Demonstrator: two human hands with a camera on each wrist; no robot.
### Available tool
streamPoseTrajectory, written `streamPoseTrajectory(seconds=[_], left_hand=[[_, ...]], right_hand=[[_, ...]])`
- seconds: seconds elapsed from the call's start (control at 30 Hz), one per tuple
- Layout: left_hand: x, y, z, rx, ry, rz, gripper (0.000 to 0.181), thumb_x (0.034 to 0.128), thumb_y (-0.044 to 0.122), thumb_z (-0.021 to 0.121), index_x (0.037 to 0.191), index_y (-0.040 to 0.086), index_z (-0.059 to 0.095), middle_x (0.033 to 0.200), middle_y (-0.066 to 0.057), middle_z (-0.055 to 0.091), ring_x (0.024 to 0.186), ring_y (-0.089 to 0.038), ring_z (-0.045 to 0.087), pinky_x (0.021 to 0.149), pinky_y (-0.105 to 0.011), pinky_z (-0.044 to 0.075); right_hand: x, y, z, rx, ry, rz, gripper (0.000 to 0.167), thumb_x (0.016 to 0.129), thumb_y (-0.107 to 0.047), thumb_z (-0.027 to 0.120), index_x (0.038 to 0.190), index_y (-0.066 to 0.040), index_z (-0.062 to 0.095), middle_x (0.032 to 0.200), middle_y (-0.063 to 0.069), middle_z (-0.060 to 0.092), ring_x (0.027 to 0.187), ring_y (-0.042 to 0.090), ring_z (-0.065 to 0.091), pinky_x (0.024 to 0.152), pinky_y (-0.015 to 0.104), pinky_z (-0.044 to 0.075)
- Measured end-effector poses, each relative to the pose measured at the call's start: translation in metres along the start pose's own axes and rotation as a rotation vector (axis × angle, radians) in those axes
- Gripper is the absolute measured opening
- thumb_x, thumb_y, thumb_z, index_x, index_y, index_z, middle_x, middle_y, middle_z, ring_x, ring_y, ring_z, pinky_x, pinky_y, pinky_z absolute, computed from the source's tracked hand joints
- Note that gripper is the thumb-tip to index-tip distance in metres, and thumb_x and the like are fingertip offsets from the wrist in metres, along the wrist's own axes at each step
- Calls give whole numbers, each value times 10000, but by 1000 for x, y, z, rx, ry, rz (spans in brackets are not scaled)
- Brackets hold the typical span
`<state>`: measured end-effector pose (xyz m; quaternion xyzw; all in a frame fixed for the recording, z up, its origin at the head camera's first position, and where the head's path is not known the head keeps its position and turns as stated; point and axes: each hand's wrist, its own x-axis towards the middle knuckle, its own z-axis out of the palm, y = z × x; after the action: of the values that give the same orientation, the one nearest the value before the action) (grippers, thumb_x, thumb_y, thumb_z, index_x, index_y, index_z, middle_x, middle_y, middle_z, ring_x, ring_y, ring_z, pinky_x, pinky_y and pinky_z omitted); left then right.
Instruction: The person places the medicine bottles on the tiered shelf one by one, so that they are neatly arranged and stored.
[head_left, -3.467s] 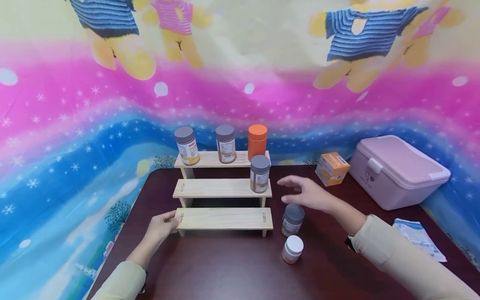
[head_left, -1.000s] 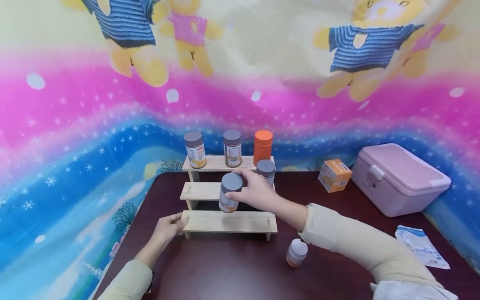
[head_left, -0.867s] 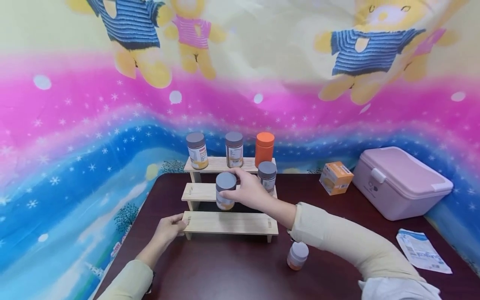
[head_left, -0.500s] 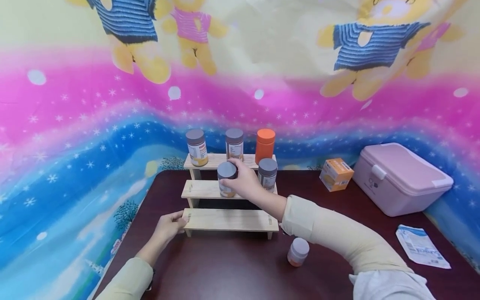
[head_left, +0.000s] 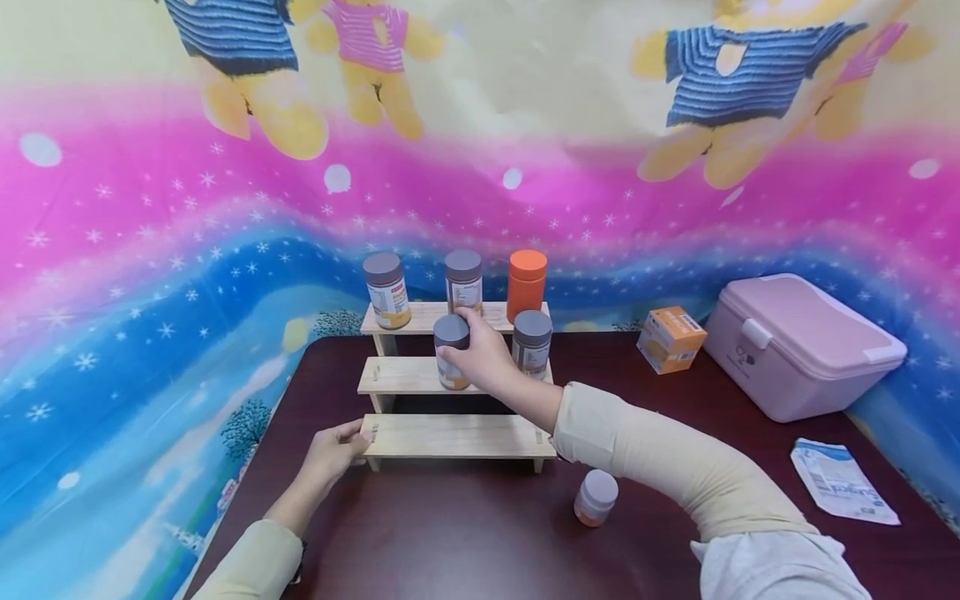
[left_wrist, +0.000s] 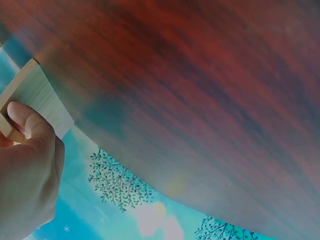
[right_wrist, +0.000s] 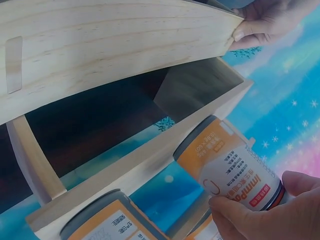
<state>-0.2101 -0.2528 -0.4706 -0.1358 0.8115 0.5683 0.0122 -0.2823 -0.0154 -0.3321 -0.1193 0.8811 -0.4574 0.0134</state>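
My right hand point(head_left: 486, 357) grips a grey-lidded supplement jar point(head_left: 452, 358), which stands upright at the middle board of a three-step wooden rack point(head_left: 457, 437). In the right wrist view, thumb and fingers hold the jar point(right_wrist: 225, 165) near its lid end; its orange and white label shows. My left hand point(head_left: 330, 457) pinches the left end of the lowest board, and the left wrist view has its thumb pressed on the wood point(left_wrist: 42, 97). Another grey-lidded jar point(head_left: 532, 343) stands at the middle board's right end, partly behind my right hand.
Two grey-lidded jars point(head_left: 387, 292) and an orange jar point(head_left: 527, 286) line the top board. A small white-lidded bottle point(head_left: 596, 498) stands right of the rack. Further right are an orange carton point(head_left: 671, 340), a pink lidded box point(head_left: 802, 346) and a flat white packet point(head_left: 842, 482).
My right hand has taken the grey-lidded jar from the table right of the rack and carried it left and back to the middle board. My left hand keeps its hold on the rack.
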Motion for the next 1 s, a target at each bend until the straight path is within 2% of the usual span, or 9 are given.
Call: streamPoseTrajectory(seconds=[0.17,0.27,0.47,0.57,0.67,0.8,1.0], left_hand=[[-1,1,3,-24,-8,0,441,911,59,579,1315,-89,486,1156,-321,583,816,-184,653,676,-305,579],[-1,1,4,-22,-10,-2,439,917,68,575,1318,-87,484,1156,-317,585,816,-178,655,685,-306,579],[-1,1,3,-26,-21,12,448,918,63,581,1319,-103,471,1162,-329,575,786,-168,657,699,-309,580],[-1,1,1,-25,-23,29,459,917,62,588,1319,-118,460,1159,-339,570,754,-157,660,685,-304,581],[1,2,-1,-23,-21,32,459,914,58,587,1316,-122,460,1139,-334,580,732,-142,651,670,-297,580],[1,2,-2,-12,-19,12,456,914,56,576,1325,-105,462,1146,-324,578,738,-133,644,669,-282,577],[0,1,-3,-8,-35,1,477,913,68,574,1330,-123,440,1192,-345,544,753,-139,647,666,-272,575]], right_hand=[[-2,1,-3,-3,5,-24,694,854,-256,704,1442,-165,348,1366,100,481,1191,258,513,947,431,480],[-8,-3,-8,-33,25,-96,740,847,-289,709,1456,-161,309,1403,95,426,1228,249,471,955,438,475],[-38,-20,-23,-204,109,-421,764,835,-302,712,1465,-138,311,1482,82,308,1336,247,333,1030,480,401],[-56,-26,-29,-317,118,-552,612,836,-282,705,1381,-144,462,1419,53,424,1295,224,399,1008,439,431],[-70,-26,-36,-408,86,-625,407,845,-261,694,1234,-176,610,1239,-21,587,1149,157,521,900,344,498],[-87,-16,-45,-478,28,-662,250,853,-245,681,1102,-222,687,1051,-87,666,1005,81,588,797,280,522],[-108,8,-59,-527,-15,-615,190,845,-250,688,1034,-246,707,1001,-104,683,956,52,619,764,292,537]])
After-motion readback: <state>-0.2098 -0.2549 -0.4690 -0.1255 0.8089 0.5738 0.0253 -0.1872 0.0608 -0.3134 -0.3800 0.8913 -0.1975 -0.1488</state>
